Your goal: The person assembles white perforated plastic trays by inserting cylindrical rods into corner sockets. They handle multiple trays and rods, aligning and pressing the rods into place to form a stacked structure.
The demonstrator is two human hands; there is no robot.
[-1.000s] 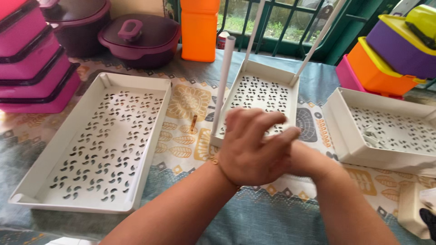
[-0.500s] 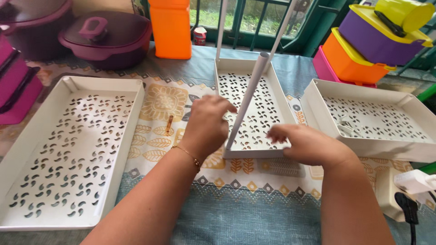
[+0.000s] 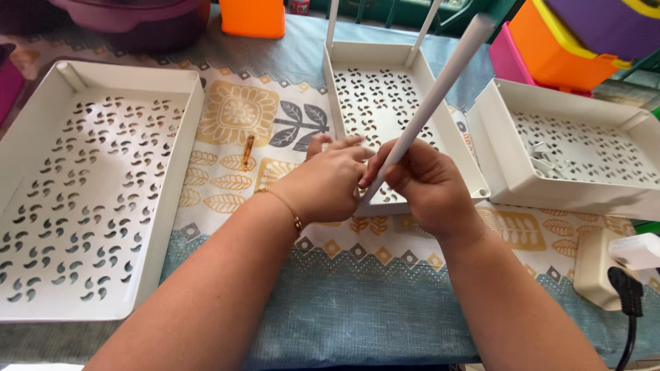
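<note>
Both hands met at the centre of the frame, over the near edge of the middle tray (image 3: 385,103). The right hand (image 3: 430,185) was closed around the lower end of a white tube (image 3: 440,93), fingers curled tight on it; the tube slanted up and to the right, its top reaching the upper right of the frame. The left hand (image 3: 326,182) lay against the right, fingers bent and bunched at the tube's foot — whether they actually gripped the tube could not be told, as the fingertips were partly hidden. A thin bracelet (image 3: 285,205) sat on the left wrist.

The middle tray was white, perforated, and carried two more upright white tubes at its far corners. A larger perforated tray (image 3: 89,185) lay flat at the left of the frame, apart from the hands. A third tray (image 3: 570,154) stood at the right, just beside the middle one, with small pale pieces inside — too small to identify.

All rested on a patterned tablecloth (image 3: 237,113). A white power strip (image 3: 598,268) with a black plug (image 3: 624,288) sat at the lower right. Coloured containers (image 3: 564,48) lined the upper right edge.
</note>
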